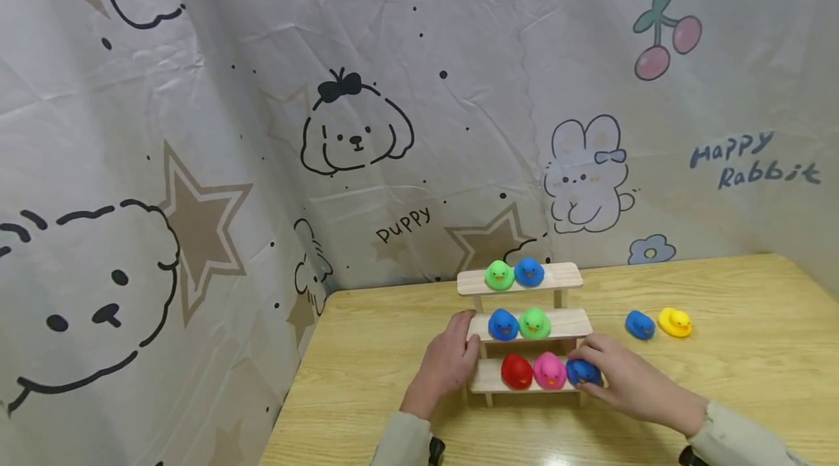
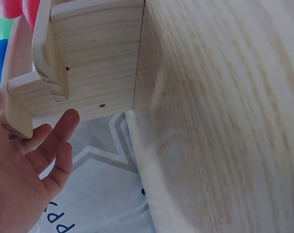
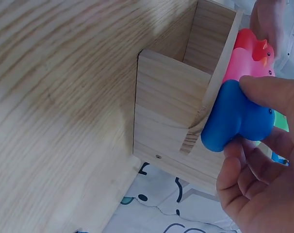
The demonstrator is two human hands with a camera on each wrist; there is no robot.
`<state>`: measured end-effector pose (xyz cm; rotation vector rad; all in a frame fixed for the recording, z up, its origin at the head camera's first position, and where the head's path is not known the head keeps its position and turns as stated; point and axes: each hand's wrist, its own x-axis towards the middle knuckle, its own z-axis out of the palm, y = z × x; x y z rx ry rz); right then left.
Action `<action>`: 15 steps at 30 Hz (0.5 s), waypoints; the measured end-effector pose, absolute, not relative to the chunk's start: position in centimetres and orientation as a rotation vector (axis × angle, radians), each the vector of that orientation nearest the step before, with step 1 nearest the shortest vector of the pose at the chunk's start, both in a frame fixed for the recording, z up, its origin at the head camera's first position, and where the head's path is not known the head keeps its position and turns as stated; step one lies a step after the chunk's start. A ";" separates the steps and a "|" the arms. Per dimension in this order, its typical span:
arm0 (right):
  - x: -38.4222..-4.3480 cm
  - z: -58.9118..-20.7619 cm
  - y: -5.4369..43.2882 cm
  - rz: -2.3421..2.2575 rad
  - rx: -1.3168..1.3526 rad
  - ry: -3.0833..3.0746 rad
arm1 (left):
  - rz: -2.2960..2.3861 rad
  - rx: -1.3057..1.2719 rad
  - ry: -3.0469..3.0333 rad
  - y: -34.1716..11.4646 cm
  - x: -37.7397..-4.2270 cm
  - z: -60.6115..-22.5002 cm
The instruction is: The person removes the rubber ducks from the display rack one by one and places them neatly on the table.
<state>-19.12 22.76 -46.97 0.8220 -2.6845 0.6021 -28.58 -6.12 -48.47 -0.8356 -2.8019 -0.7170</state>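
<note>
My right hand [image 1: 632,386] pinches a blue rubber duck [image 3: 236,116] at the right end of the bottom tier of a wooden three-tier stand [image 1: 485,376]. Thumb and fingers lie on opposite sides of the duck. Beside it on that tier sit a pink duck [image 1: 549,371] and a red duck [image 1: 516,372]. My left hand [image 1: 447,357] holds the left end of the middle tier, its fingers partly under the board in the left wrist view. The middle tier carries a blue duck [image 1: 503,325] and a green duck [image 1: 534,323].
On the top tier are another green duck [image 1: 499,275] and another blue duck [image 1: 529,272]. Right of the stand, a loose blue duck [image 1: 639,325] and a yellow duck [image 1: 675,322] lie on the wooden table [image 1: 734,357]. A printed curtain [image 1: 419,182] hangs behind.
</note>
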 end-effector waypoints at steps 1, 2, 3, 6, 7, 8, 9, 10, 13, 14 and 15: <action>-19.1 -46.9 22.8 0.607 0.834 -2.684 | -0.712 -0.834 -2.798 -6.1 -28.6 -48.6; -19.0 -46.9 22.9 0.610 0.848 -2.675 | -0.712 -0.834 -2.797 -6.1 -28.6 -48.5; -19.0 -46.9 22.9 0.611 0.864 -2.659 | -0.707 -0.832 -2.800 -6.1 -28.6 -48.6; -18.8 -46.8 23.1 0.614 0.903 -2.614 | -0.707 -0.831 -2.798 -6.1 -28.6 -48.6; -18.8 -46.8 23.1 0.608 0.911 -2.589 | -0.706 -0.830 -2.796 -6.1 -28.6 -48.6; -18.7 -46.8 23.2 0.601 0.919 -2.563 | -0.707 -0.831 -2.795 -6.1 -28.6 -48.5; -18.7 -46.7 23.3 0.593 0.925 -2.540 | -0.705 -0.832 -2.792 -6.1 -28.6 -48.5; -18.7 -46.6 23.4 0.586 0.930 -2.524 | -0.705 -0.831 -2.790 -6.1 -28.6 -48.5; -18.5 -46.2 23.9 0.551 0.932 -2.480 | -0.711 -0.829 -2.788 -6.1 -28.5 -48.4; -18.5 -46.1 24.2 0.536 0.927 -2.475 | -0.714 -0.829 -2.791 -6.1 -28.5 -48.4; -18.4 -46.0 24.5 0.523 0.922 -2.470 | -0.720 -0.830 -2.790 -6.1 -28.5 -48.4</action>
